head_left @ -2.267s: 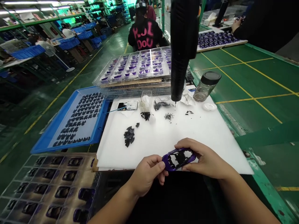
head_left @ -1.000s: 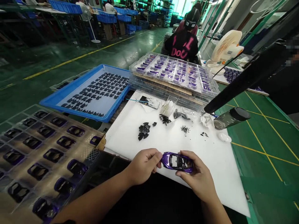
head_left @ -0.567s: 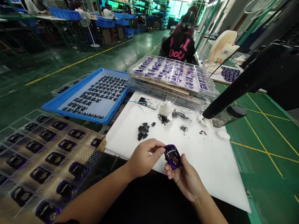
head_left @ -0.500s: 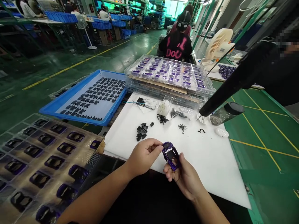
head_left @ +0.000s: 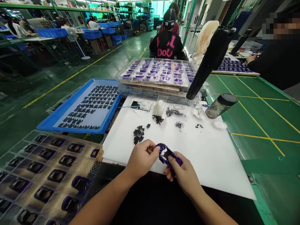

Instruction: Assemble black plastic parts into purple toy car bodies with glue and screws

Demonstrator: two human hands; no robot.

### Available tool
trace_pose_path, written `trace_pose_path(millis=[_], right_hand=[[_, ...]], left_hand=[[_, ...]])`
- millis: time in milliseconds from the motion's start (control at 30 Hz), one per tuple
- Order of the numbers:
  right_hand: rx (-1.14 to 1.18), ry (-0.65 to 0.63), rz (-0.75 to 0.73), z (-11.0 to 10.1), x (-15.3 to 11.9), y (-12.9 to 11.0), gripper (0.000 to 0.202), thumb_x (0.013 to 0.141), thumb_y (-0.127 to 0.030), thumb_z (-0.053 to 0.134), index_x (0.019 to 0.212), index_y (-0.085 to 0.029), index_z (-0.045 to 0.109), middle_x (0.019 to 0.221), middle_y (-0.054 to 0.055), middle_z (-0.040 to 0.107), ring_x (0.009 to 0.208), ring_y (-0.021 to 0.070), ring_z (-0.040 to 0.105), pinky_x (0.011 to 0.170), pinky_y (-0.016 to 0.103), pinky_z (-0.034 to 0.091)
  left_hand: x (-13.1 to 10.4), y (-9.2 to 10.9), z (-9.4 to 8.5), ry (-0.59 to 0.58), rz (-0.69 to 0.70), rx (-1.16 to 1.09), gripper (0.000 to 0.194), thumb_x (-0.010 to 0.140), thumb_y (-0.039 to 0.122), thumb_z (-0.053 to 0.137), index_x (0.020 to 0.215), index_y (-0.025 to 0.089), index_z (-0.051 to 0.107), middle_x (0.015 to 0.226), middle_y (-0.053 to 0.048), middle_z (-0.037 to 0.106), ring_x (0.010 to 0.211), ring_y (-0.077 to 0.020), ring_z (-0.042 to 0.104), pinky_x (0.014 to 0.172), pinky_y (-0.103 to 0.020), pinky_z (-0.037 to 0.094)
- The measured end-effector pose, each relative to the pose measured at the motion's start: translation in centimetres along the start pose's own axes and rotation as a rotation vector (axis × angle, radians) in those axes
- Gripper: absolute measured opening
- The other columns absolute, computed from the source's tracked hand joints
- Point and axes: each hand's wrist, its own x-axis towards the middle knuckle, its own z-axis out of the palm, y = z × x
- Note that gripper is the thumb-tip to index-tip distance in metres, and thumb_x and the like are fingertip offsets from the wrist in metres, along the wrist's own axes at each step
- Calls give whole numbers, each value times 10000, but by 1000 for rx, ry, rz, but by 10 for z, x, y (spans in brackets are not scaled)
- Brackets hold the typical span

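Over the front edge of the white work sheet [head_left: 199, 162], a shiny purple toy car body [head_left: 162, 150] with a black part and window openings is between my hands. My right hand [head_left: 186, 173] is closed round its near end, thumb across the top and fingers beneath. At its far left end, my left hand [head_left: 142, 159] is closed in a pinch against the rim; whether a small part is between those fingertips is hidden. Beyond my hands lie a pile of black pieces [head_left: 138, 134], narrow black parts [head_left: 157, 119] and a scatter of tiny black bits [head_left: 179, 125].
To the left are a clear compartment tray [head_left: 63, 149] of purple car bodies and a blue tray [head_left: 103, 127] of black parts. Stacked trays [head_left: 161, 89] stand behind the sheet. A black arm [head_left: 203, 65] slants over it, near a dark-lidded jar [head_left: 219, 106]. A co-worker [head_left: 276, 59] sits at right.
The car body has turned from nearly upright to a flatter slant, and my right thumb has moved from its side onto its top. My left hand keeps its pinch. The view has shifted slightly.
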Motion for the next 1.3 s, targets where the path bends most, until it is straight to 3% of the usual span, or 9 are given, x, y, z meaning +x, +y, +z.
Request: trace_pose_path(millis=[100,233,333,433,600,733,933,1133,1300], right_hand=[[38,-21,16,-1,1,1,372,848,-545,609,875,-178,556,523,5,663,407,131,561,393,203,416],[423,-143,181,-3,4,6,301,828,-451,673,850,-179,546,462,-14,628,320,83,463,313,143,312],[611,-224,281,-4,5,7,274,800,-420,681,793,-185,541,391,-70,528,266,42,319,281,130,211],[709,-311,342,-3,5,10,230,784,-391,656,806,-170,594,357,-108,421,265,24,212,289,131,155],[830,-424,394,6,3,17,245,787,-325,622,940,-141,676,403,-85,451,302,27,234,320,141,162],[792,-354,313,14,1,16,273,856,-351,613,1007,-134,681,614,-1,606,394,38,403,374,147,266],[618,-244,98,16,0,16,541,907,-642,455,1022,-162,676,829,53,634,510,94,518,434,198,374],[465,-206,44,17,1,9,438,893,-566,553,928,-147,677,778,54,629,536,105,491,448,206,369],[456,-227,104,14,-7,14,431,871,-586,554,917,-180,690,724,50,636,498,117,458,429,228,370]], left_hand=[[-1,3,0,23,-7,24,228,846,350,583,709,170,604,601,18,555,565,-105,492,544,-212,389],[-3,4,-4,-54,47,-18,255,880,391,570,761,170,614,643,10,566,613,-108,511,586,-216,419],[-1,0,-8,-96,109,-104,234,882,384,592,986,179,638,900,-40,659,808,-140,602,745,-242,491],[4,-4,-9,-198,131,-245,403,886,366,602,1253,207,557,1229,-95,621,1059,-190,611,921,-299,501],[8,0,-9,-252,61,-263,333,872,366,624,1150,185,643,1095,-86,700,1023,-201,652,932,-310,514],[10,5,-8,-180,-2,-192,304,850,380,636,1072,174,668,956,-67,717,904,-187,678,832,-286,542],[13,10,-7,-136,-43,-61,278,844,419,614,961,176,680,832,-36,711,741,-157,668,711,-256,530],[13,18,-11,-166,6,19,285,853,441,584,913,187,698,731,-9,692,656,-136,627,628,-231,488],[1,20,-15,-178,2,-104,333,821,399,624,1056,171,683,878,-50,726,758,-156,674,707,-234,526]])
